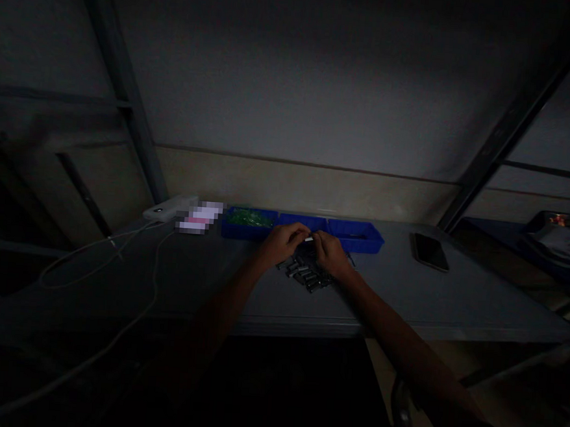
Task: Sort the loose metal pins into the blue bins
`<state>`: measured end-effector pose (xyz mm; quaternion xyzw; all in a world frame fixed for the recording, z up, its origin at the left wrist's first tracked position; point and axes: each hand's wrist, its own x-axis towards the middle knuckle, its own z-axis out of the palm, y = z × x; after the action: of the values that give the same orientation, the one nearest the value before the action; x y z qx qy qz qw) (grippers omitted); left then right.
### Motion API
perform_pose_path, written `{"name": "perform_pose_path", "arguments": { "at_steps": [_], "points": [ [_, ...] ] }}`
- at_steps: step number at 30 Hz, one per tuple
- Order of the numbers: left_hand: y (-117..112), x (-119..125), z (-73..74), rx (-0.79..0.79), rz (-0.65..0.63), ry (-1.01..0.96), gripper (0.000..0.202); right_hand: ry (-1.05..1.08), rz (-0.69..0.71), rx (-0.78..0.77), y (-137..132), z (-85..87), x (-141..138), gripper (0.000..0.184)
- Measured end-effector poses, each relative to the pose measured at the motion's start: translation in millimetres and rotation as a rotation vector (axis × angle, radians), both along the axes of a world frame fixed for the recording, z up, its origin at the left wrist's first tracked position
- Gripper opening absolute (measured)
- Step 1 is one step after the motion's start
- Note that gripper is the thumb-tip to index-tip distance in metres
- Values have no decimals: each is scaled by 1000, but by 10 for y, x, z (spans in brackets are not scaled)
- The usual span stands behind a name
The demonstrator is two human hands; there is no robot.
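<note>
My left hand [283, 243] and my right hand [330, 252] meet over the table, fingers closed from both sides on a small light-coloured cylindrical piece [309, 239]. Its exact kind is too small and dark to tell. Just below my hands lies a pile of small dark metallic cylinders [310, 275]. Behind them stands a row of blue bins. The left bin [230, 232] contains green translucent pieces [250, 217]. My hands partly cover the middle bin [294, 220]. A few dark pieces show in the right bin [373, 246].
A blurred-out lit screen [200, 219] lies left of the bins, beside a white box-shaped device [168, 208] with white cables [156, 276]. A dark phone [430, 251] rests on the right of the grey table [396, 299]. Metal posts [139, 132] rise at both sides.
</note>
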<state>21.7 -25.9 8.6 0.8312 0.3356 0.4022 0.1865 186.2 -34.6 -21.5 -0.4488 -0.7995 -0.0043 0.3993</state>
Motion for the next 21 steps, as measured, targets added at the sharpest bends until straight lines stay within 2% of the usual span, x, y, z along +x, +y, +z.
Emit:
{"name": "perform_pose_path", "arguments": {
  "at_steps": [6,9,11,14,18,21],
  "points": [
    [-7,40,-25,48,16,-48,12,16,14,-4,-7,16,1,34],
    [101,31,-8,30,25,-54,16,-5,-20,9,-31,44,8,34],
    [229,11,43,34,91,-12,20,-3,-72,12,-45,72,29,33],
    [463,-12,154,44,270,187,23,32,-209,37,-47,109,90,32],
    [728,29,248,-68,306,563,23,53,-335,62,-21,129,184,33],
    [835,111,258,-114,318,675,23,-2,-382,30,-8,129,220,35]
  ]
}}
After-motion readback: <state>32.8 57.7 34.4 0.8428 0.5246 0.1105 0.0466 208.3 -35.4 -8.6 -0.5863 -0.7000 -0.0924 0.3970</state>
